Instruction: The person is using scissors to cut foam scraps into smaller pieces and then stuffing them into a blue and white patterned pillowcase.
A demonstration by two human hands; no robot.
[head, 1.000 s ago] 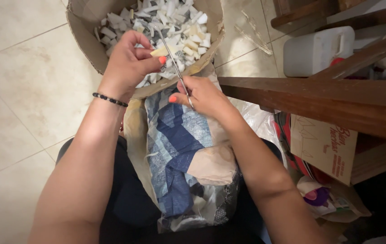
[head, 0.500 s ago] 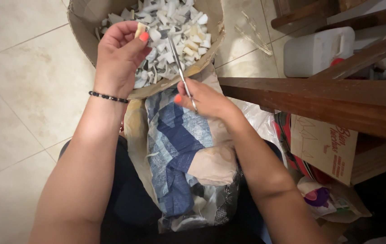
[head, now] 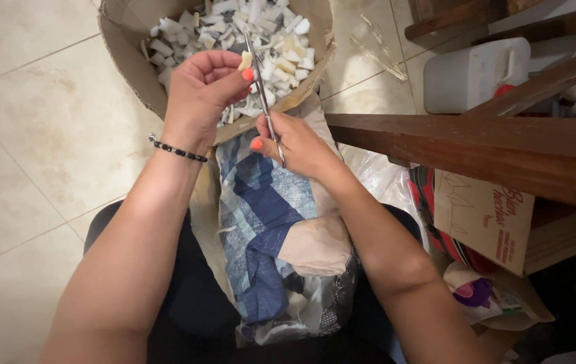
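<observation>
My right hand grips a pair of metal scissors, blades pointing up over a cardboard box full of small pale cut pieces. My left hand, with a black bead bracelet at the wrist, pinches a small yellowish piece right beside the scissor blades. Below both hands, a clear plastic bag of blue, white and tan fabric lies across my lap.
A dark wooden beam crosses at the right, just beside my right hand. Behind it stands a white plastic jug. A brown cardboard carton and coloured items sit lower right. Beige floor tiles spread to the left.
My left hand rose to the box edge, then came down a little to bring the small piece against the scissor blades. My right hand with the scissors stayed nearly in place.
</observation>
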